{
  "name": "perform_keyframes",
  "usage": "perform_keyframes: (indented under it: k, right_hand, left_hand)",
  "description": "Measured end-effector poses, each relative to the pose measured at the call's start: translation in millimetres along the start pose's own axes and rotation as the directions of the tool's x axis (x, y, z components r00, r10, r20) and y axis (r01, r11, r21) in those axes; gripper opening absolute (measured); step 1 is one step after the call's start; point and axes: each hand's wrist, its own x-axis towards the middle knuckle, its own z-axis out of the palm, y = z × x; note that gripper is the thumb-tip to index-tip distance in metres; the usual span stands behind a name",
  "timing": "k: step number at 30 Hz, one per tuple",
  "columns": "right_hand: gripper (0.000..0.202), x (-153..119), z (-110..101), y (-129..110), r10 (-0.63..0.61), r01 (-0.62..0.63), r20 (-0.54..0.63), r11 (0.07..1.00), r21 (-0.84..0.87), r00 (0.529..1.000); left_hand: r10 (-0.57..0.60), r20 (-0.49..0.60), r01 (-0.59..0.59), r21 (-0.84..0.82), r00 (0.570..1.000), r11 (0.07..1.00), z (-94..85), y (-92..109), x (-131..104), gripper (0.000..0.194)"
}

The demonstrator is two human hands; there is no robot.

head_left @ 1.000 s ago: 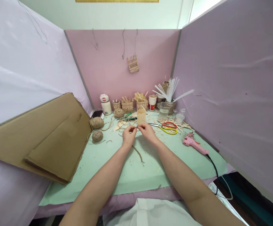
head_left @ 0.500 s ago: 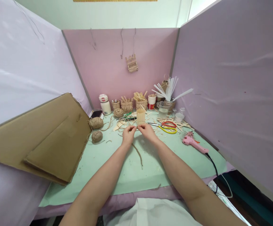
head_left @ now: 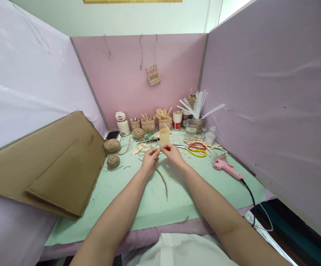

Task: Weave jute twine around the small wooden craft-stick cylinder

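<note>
Near the middle of the table (head_left: 177,207), the left hand (head_left: 150,159) and right hand (head_left: 173,152) meet, each with thumb pressed to forefinger, apparently pinching a short bit of the twine strand (head_left: 164,181), whose loose length runs from under the left palm towards the near edge. The likeliest trouble is the strand slipping or fraying, since so little of it sits between the fingertips; its trailing end could also catch under a wrist. The stick cup (head_left: 164,137) stands upright just beyond the knuckles, so a sudden outward jerk might topple it. The scissors (head_left: 188,149) lie with blades towards the right hand, which could get nicked by a careless sideways shift. By the right edge, the glue gun (head_left: 228,169) could be dragged off if its cable (head_left: 249,192), hanging over that edge, were snagged. Along the far edge, from the left, come a lidded white jar (head_left: 123,127), contents unclear; a small holder (head_left: 135,123) with a few pale, slender items; two woven baskets (head_left: 147,125) crammed with wooden sticks; and a red-and-white paper cup (head_left: 177,121) of thin sticks. Towards the far right corner, a clear cup (head_left: 191,129) seems to hold liquid, which would wet the nearby stick scraps (head_left: 211,146) if knocked over; behind it, white strips (head_left: 200,105) fan out of a brown pot (head_left: 201,126).
</note>
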Motion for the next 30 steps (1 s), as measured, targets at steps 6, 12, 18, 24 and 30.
perform_keyframes:
  k: [6,12,18,24,30]
  right_hand:
    - [0.01,-1.1,1.8,-0.4,-0.064,0.06,-0.053,0.996,-0.058,0.997]
    - [0.012,-1.9,2.7,-0.5,-0.071,0.069,-0.009,0.993,-0.09,0.997]
    - [0.018,-3.6,2.6,-4.8,-0.065,0.063,-0.015,0.991,-0.118,0.998]
    - [0.017,-3.7,1.4,-3.8,-0.065,0.061,-0.036,0.992,-0.113,0.997]
    - [0.013,-7.3,3.1,-6.9,-0.158,0.145,-0.074,0.977,-0.156,0.985]
  left_hand:
    - [0.008,-0.013,-0.008,0.001,1.0,1.0,0.2,-2.7,1.5,0.032]
    - [0.015,-0.03,-0.016,-0.03,0.999,0.999,-0.9,-3.4,3.0,0.036]
    - [0.11,-0.065,-0.109,0.005,0.992,0.994,-3.3,-8.9,8.6,0.031]
    - [0.197,-0.061,-0.191,0.095,0.978,0.977,-3.5,-7.6,8.1,0.024]
    - [0.011,-0.087,-0.02,-0.112,0.996,0.994,2.1,-3.4,3.0,0.018]
